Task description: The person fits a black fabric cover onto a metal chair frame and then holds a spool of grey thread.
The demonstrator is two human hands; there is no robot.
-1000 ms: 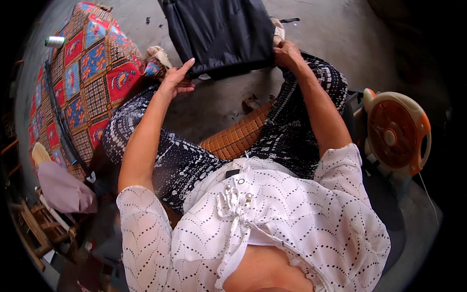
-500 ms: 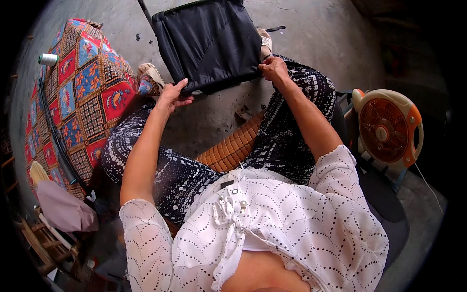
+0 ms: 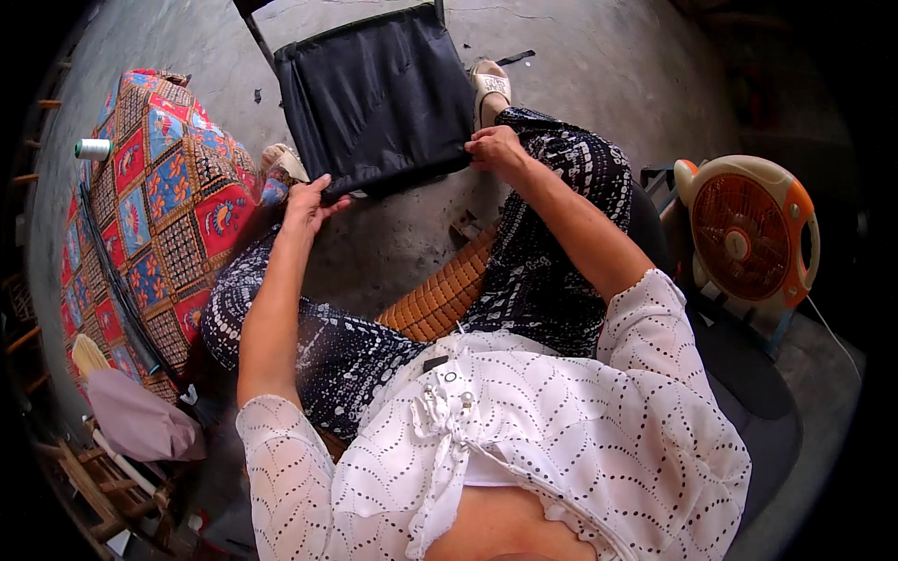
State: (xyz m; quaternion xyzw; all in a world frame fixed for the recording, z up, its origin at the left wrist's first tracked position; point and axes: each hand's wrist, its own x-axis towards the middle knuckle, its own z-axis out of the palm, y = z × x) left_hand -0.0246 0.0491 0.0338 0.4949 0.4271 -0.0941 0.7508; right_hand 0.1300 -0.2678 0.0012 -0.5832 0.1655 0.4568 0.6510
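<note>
A black fabric seat panel [image 3: 379,103] is stretched on a dark tubular frame, whose bars show past its far edge. It lies in front of me between my feet. My left hand [image 3: 307,206] is at its near left corner, thumb on top and fingers extended below, with the corner between them. At the near right corner, my right hand [image 3: 500,152] pinches the edge with its fingertips. The underside of the panel is hidden.
On my left a patterned red and blue cloth [image 3: 178,206] covers something bulky, with a thread spool [image 3: 94,149] and black cords [image 3: 117,285] on it. An orange and white fan [image 3: 745,229] stands on my right. Wooden stools [image 3: 103,486] are at the lower left.
The black panel has shifted left and tilted, showing more of its frame at the far end. Both hands have moved left with it. My right foot shows more fully.
</note>
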